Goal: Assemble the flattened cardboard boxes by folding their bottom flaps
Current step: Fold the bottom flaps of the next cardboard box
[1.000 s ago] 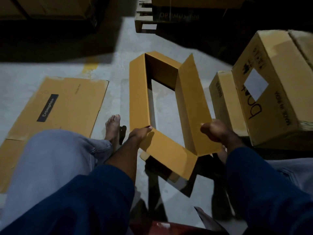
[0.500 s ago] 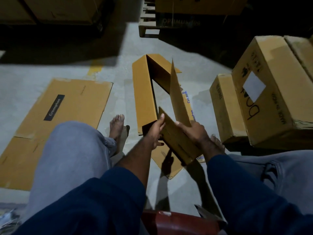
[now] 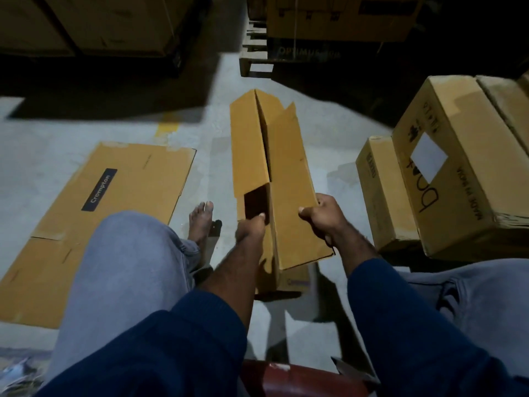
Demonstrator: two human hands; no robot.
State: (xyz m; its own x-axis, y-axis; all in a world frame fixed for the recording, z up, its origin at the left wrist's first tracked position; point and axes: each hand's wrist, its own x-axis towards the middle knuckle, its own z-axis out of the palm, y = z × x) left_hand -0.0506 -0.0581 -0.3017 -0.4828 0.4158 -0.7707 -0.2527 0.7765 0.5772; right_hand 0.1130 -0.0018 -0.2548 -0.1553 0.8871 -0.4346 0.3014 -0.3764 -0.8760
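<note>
We see a long cardboard box [image 3: 247, 150] at centre frame on the floor [image 3: 211, 167], our left hand [image 3: 250, 229] curled, pinching its near end, our right hand [image 3: 320, 217] gripping the right flap [image 3: 289, 179] by its edge, flattened sheet [image 3: 137, 202] at left, closed boxes [image 3: 458, 190] at right

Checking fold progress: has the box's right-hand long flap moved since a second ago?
Yes. The right flap, gripped by the right hand, has swung left, away from the small closed box, over the opening.

Long tan box [image 3: 286, 167], flaps half-folded
</note>
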